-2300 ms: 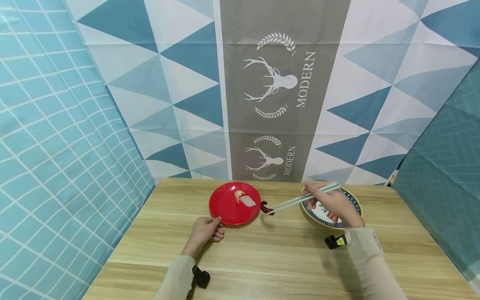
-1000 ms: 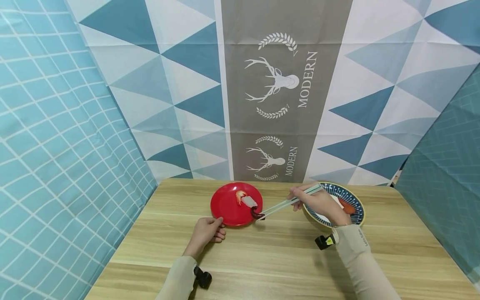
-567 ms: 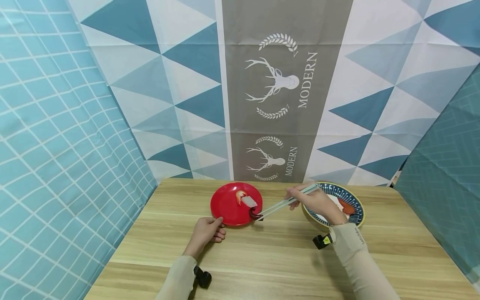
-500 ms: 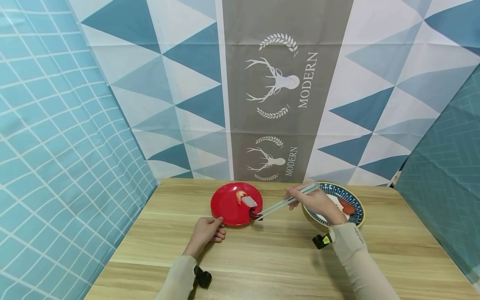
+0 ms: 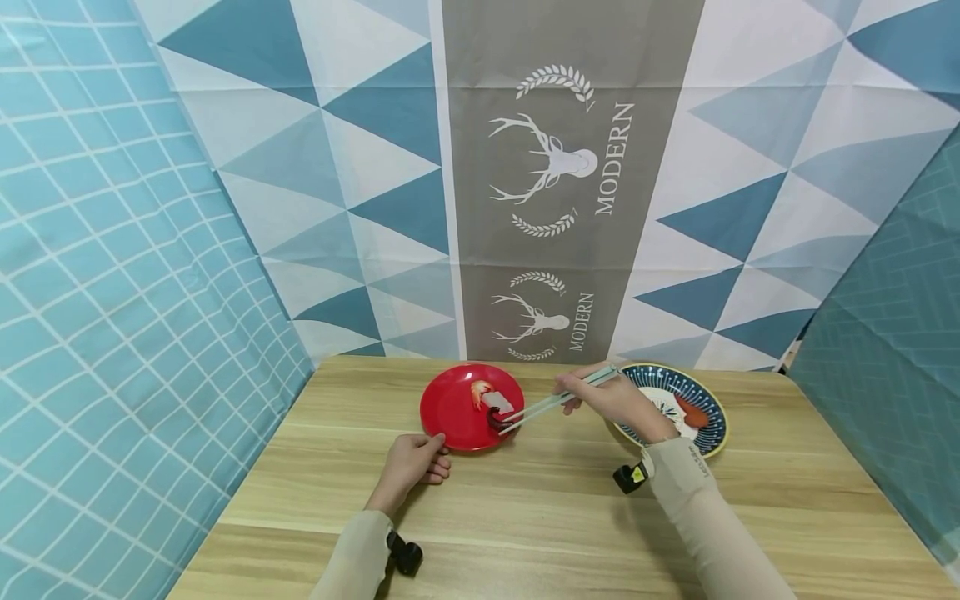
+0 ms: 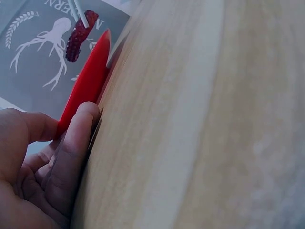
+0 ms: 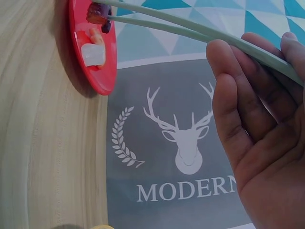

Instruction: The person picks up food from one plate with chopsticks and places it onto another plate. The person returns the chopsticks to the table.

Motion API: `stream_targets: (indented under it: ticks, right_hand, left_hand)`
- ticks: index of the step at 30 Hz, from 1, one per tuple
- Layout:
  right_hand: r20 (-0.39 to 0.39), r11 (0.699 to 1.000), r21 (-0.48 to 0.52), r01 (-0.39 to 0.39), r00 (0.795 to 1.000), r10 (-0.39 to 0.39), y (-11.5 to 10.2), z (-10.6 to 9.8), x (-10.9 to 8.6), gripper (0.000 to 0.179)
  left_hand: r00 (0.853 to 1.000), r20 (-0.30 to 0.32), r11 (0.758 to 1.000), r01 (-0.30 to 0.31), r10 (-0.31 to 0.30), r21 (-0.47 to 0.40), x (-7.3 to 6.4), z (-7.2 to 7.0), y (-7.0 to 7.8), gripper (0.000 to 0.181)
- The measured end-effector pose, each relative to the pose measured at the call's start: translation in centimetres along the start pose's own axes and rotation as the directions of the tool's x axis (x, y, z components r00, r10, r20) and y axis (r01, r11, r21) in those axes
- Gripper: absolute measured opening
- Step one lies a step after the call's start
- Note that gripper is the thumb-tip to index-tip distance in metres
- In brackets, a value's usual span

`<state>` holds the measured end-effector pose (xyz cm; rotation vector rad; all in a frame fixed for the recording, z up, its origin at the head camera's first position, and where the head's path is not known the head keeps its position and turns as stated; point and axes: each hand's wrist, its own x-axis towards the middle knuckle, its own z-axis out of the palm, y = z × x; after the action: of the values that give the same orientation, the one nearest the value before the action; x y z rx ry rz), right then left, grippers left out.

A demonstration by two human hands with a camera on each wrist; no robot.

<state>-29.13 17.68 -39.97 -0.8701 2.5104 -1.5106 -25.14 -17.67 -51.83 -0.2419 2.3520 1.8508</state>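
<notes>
Tentacle piece (image 5: 494, 419), dark-red, curled, is held at tips of pale-green chopsticks (image 7: 205, 31) over 4 o'clock of round glossy red plate (image 5: 453, 421), right hand (image 5: 611, 398) gripping chopsticks, left hand (image 5: 411, 462), well apart, pinching plate's 7 o'clock rim, blue-and-white patterned bowl (image 5: 687, 387) at plate's 3 o'clock.

And here's the wood-grain tabletop (image 5: 540, 533), deer-print fabric backdrop (image 5: 558, 179) rising behind! Blue grid-patterned cloth (image 5: 112, 292) hangs left, teal cloth (image 5: 892, 350) right.
</notes>
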Motion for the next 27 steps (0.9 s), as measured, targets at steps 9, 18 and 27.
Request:
stream_targets:
  ticks: [9,18,27]
  right_hand:
    - [-0.018,1.000,0.011,0.018,1.000,-0.018,0.6,1.0,0.6,0.025]
    - [-0.027,1.000,-0.011,0.018,0.999,-0.018,1.4,1.9,1.2,0.024]
    - [-0.043,0.999,-0.031,0.044,0.998,-0.045,1.8,2.5,1.5,0.022]
  left_hand:
    - [1.000,0.001,1.000,0.008,-0.008,0.005,0.1,0.0,0.1,0.037]
    - [1.000,0.011,1.000,-0.001,0.001,0.011,0.2,-0.2,0.0,0.037]
    - [1.000,0.006,1.000,-0.004,0.003,0.021,0.2,-0.1,-0.1,0.037]
